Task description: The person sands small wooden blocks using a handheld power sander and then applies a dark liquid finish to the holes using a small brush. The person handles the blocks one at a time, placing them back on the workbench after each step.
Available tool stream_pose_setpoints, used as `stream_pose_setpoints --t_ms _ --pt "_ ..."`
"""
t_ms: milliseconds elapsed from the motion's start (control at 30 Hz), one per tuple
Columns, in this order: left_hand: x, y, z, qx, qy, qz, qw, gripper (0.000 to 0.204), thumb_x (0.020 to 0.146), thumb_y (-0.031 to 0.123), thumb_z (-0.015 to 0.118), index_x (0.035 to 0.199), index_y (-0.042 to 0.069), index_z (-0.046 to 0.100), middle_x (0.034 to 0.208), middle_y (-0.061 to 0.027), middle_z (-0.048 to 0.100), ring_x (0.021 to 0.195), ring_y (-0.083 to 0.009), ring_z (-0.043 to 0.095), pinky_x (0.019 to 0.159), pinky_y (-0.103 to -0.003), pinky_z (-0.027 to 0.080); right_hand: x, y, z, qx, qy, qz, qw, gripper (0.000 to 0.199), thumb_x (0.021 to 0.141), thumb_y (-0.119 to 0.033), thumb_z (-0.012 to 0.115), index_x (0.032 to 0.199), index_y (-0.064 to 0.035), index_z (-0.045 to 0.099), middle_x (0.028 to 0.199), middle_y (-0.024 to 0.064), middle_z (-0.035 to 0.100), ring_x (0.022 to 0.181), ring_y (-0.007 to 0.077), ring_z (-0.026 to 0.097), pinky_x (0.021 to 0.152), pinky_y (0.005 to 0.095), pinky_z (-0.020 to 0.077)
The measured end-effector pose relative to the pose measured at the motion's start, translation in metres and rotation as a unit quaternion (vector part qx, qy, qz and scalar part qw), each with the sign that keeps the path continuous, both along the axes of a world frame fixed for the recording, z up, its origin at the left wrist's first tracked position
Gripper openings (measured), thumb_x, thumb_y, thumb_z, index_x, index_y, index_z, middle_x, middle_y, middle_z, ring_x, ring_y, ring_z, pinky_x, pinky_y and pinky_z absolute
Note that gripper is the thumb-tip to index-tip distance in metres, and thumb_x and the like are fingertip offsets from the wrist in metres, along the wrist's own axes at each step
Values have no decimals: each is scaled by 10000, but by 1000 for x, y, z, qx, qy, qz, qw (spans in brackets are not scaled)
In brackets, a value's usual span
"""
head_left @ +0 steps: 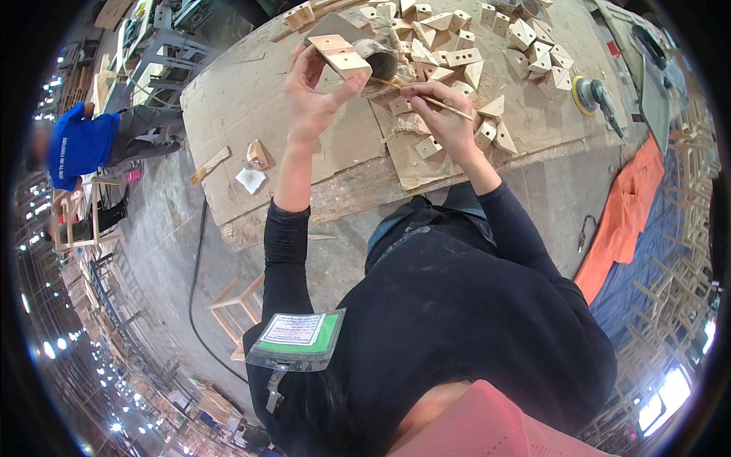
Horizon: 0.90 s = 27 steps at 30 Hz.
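My left hand (pixel 316 95) grips a wooden corner block (pixel 339 55) with drilled holes and tilts it above the worktable. A thin wooden stick (pixel 438 104) is pinched in my right hand (pixel 445 118). Its far tip points left, close to the block and to the rim of a dark round container (pixel 378 62). Whether the tip touches either one I cannot tell. Behind the block lies a grey flat piece (pixel 329 29), partly covered by it. Many similar drilled blocks (pixel 463 57) are heaped just past my right hand.
More blocks (pixel 539 53) sit at the right, beside a yellow-rimmed sander (pixel 585 95). On the cardboard-covered table (pixel 251 91) at left are one block (pixel 257 154) and a white scrap (pixel 250 180). A person in blue (pixel 84 145) stands far left. A black cable (pixel 196 282) crosses the floor.
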<state>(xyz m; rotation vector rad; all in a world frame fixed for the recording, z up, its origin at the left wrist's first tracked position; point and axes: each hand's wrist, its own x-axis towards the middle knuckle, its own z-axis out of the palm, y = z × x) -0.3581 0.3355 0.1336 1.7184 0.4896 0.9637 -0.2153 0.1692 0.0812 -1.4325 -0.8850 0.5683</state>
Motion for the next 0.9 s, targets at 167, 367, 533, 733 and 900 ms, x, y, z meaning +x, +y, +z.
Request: stream_pose_setpoints --t_ms 167,367,533,733,900 --pt "-2 6 -3 -14 -1 -16 1000 696 642 171 874 1208 -51 535 1239 -70 478 1122 -188 571 1008 -324 440 -1 0 2 -17 126 -11 992 137 873 -70 663 979 10 697 920 53 704 829 96 665 706 220 551" --pt "-2 7 -1 -15 7 -22 1000 706 643 176 878 1215 -53 534 1268 -73 455 1124 -190 569 1014 -331 445 7 0 12 -19 125 -38 991 161 882 -114 670 969 18 701 827 56 712 724 84 659 675 211 537" --pt "-2 7 0 -16 9 -20 1000 711 641 179 881 1216 -55 534 1258 -72 458 1123 -188 569 1011 -325 446 12 4 8 -37 37 -32 998 177 878 -125 677 971 22 707 835 71 712 742 93 663 678 214 530" --pt "-2 10 -2 -18 15 -25 999 720 639 184 884 1218 -57 531 1259 -76 457 1118 -189 571 1012 -325 445 19 -3 7 -28 43 22 998 190 871 -137 686 1002 -3 716 882 64 724 762 71 650 675 209 517" --pt "0 8 -2 -17 10 -17 1000 729 641 176 882 1225 -66 519 1262 -79 456 1122 -194 569 1011 -328 447 20 -4 13 -48 42 14 998 170 879 -98 667 1009 1 711 945 75 715 822 89 659 716 214 527"
